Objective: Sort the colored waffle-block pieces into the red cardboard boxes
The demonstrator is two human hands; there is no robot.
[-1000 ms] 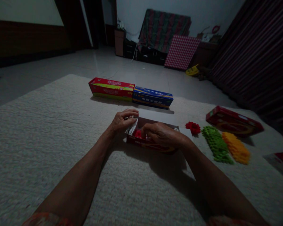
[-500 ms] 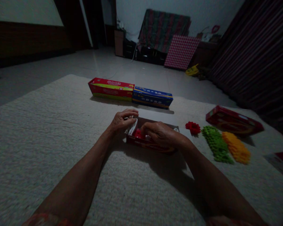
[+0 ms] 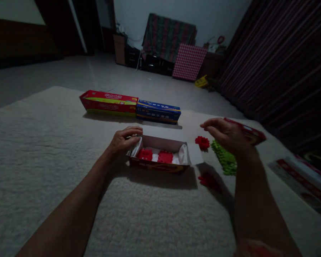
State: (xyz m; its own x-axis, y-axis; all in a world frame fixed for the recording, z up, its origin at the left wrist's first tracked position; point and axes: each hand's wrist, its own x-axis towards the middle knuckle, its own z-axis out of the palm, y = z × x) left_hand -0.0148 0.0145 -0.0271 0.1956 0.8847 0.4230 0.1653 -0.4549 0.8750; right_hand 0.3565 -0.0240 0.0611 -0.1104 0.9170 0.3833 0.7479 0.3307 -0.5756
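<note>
My left hand (image 3: 123, 140) grips the left end of an open red box (image 3: 160, 167) lying on the pale carpet. Inside the box sit two red toothed pieces (image 3: 155, 156) on white lining. My right hand (image 3: 226, 135) hovers in the air to the right of the box, fingers loosely curled with nothing in them that I can see. Just below and left of that hand lies a red piece (image 3: 202, 142), and under it a green pile (image 3: 225, 159). Another red piece (image 3: 209, 180) lies in shadow right of the box.
A red box (image 3: 108, 102) and a blue box (image 3: 158, 111) lie end to end farther back on the carpet (image 3: 42, 153). A red box (image 3: 253, 132) shows behind my right hand. A flat red-and-white lid (image 3: 301, 178) lies at the right. Furniture stands by the far wall.
My right hand has come out of the open box and risen to the right, over the piles. Two red pieces now show in the box. The view has shifted right.
</note>
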